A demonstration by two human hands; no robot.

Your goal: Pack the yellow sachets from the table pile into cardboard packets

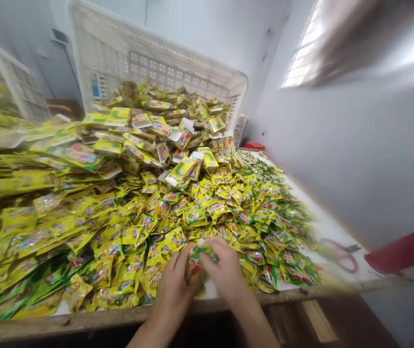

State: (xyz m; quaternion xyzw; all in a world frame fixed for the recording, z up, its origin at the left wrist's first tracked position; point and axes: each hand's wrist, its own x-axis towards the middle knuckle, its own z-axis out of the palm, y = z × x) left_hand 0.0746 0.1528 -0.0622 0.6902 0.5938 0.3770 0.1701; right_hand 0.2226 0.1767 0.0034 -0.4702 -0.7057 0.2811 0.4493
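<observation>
A huge heap of small yellow and green sachets (199,208) covers the table. Near the front edge, my left hand (174,290) and my right hand (225,270) meet around a small bunch of green sachets (197,265), both gripping it from either side. Yellow flat cartons (181,169) lie piled higher up behind the sachets, spilling from a tilted white plastic crate (156,58).
Red-handled scissors (341,253) lie on the white table top (323,227) at the right. A red object (405,251) sits at the right corner, a small red box (254,145) at the far end. Another white crate (14,82) stands at the left. A grey wall runs along the right.
</observation>
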